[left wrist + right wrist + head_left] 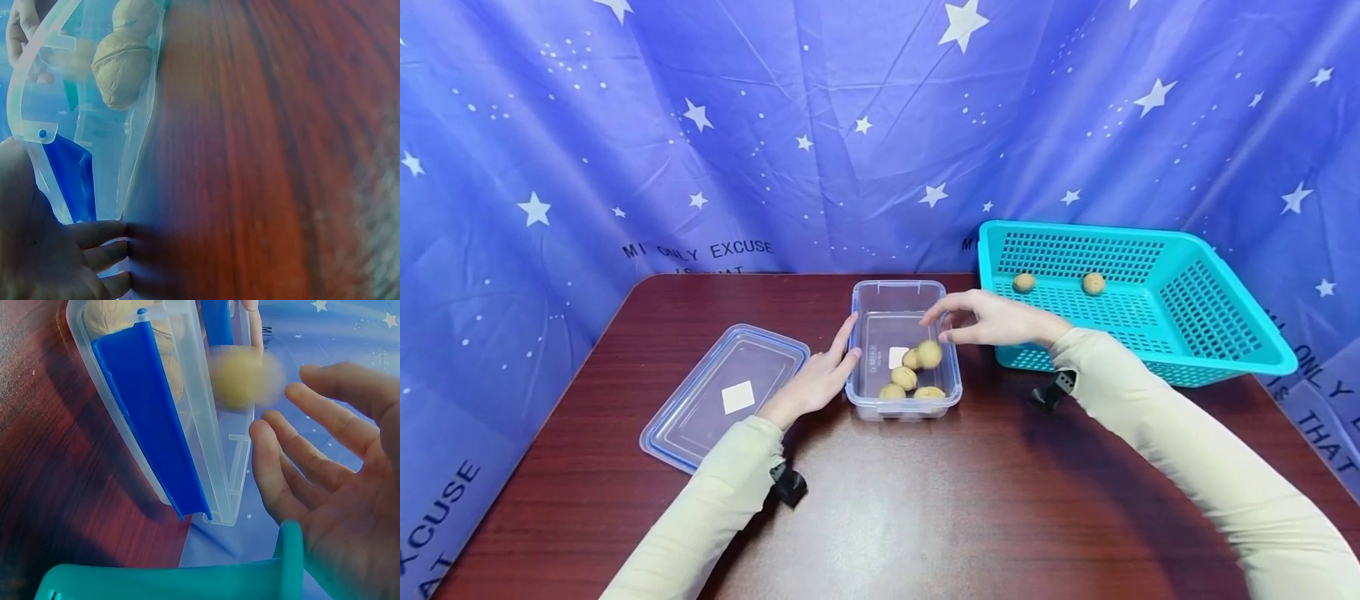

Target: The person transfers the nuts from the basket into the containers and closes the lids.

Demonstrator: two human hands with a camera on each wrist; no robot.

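A clear plastic food container (868, 333) with blue side clips stands on the table and holds several walnuts (903, 378). My left hand (817, 377) rests along its left side, fingers extended and touching the wall. Over the container's right rim is my right hand (992, 318), its fingers spread and loosely bent with nothing between them. Just off those fingertips, a blurred walnut (244, 378) hangs in the air in the right wrist view, apart from the hand.
The container's clear lid (700, 408), with a blue seal and a white label, lies to the left. A turquoise basket (1240, 292) on the right holds two walnuts (1093, 283). Behind the table (880, 500) hangs a blue star-patterned curtain (850, 167).
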